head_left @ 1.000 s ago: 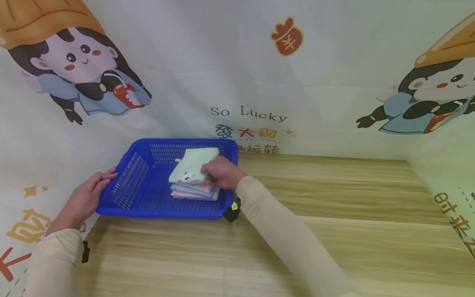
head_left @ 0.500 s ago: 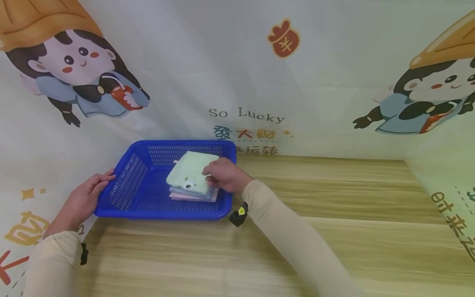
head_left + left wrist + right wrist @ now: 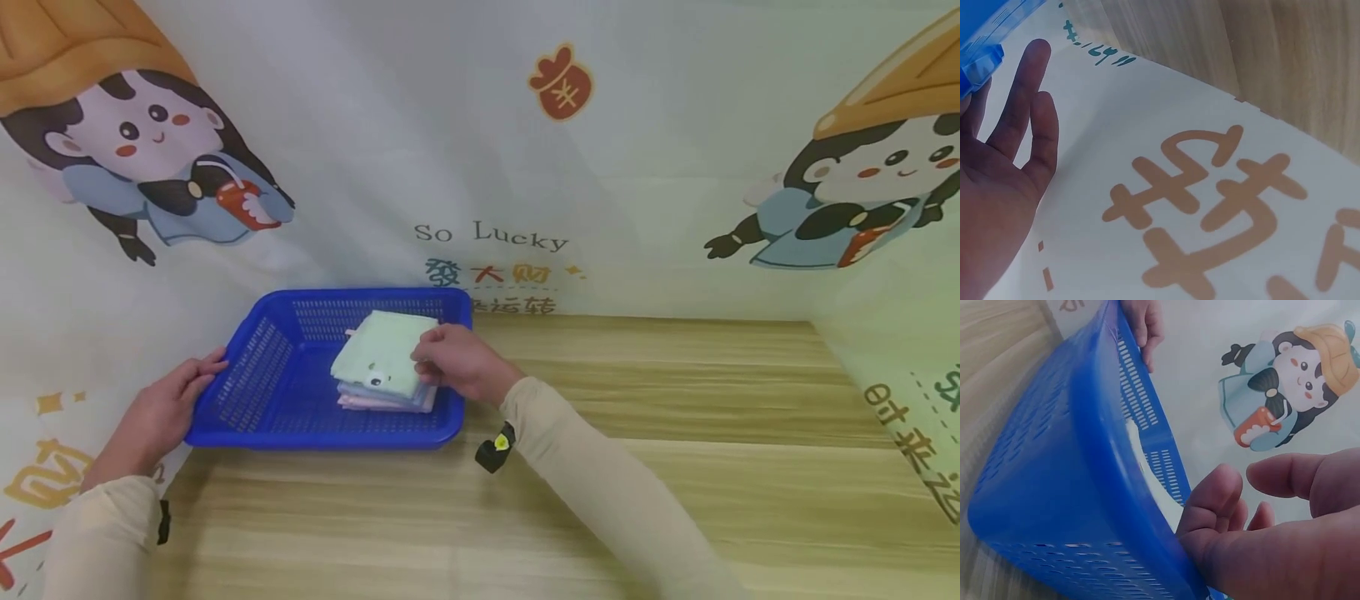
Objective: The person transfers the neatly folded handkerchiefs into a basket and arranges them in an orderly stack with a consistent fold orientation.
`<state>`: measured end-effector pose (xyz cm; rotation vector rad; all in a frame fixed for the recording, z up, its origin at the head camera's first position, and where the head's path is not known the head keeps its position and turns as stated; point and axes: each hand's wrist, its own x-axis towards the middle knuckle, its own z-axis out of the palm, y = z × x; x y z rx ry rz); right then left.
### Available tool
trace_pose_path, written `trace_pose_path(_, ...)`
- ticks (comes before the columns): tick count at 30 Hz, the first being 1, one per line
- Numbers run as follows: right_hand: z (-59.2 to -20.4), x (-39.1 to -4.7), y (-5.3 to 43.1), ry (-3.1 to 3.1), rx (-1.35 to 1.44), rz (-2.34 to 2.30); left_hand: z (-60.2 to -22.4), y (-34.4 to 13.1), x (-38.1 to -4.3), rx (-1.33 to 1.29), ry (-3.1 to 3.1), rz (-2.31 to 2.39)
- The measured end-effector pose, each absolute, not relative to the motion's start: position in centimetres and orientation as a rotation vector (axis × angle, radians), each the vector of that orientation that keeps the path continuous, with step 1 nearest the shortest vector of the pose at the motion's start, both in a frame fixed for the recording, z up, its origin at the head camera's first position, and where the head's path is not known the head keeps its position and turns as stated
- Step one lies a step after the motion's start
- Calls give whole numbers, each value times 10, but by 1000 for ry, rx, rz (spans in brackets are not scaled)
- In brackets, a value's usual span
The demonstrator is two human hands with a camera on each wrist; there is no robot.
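A blue plastic basket (image 3: pixel 322 437) stands at the left, against the printed backdrop. In its right part lies a stack of folded small towels; the pale green towel (image 3: pixel 390 350) with an animal face is on top, over a blue towel (image 3: pixel 390 398) and a pink towel (image 3: pixel 375 407). My left hand (image 3: pixel 161 408) holds the basket's left rim; its two outer fingers reach out loosely in the left wrist view. My right hand (image 3: pixel 468 360) is over the stack's right edge, fingers loosely bent. In the right wrist view its thumb and forefinger are apart with nothing between them.
A wood-grain surface (image 3: pixel 637 392) stretches in front of and to the right of the basket. Behind it hangs a white backdrop (image 3: pixel 360 125) with cartoon prints and lettering, which also covers the left and right sides. A black band (image 3: pixel 495 448) is at the right wrist.
The green towel has come down flat onto the stack. My right hand has let go of it and drawn slightly right. My left hand stays at the basket's rim.
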<state>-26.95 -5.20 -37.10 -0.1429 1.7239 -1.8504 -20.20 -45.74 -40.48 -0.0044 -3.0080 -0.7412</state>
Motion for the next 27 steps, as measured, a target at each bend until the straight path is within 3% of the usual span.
trace_pose_path(15,-373,-269,-29,1791,-245,-1934,-407,-449,-202,-51,-2910,-381)
trace_pose_path(27,-377,-270,5,1990,-135,-1938,-390,-426,-201,-92,-2806,-237)
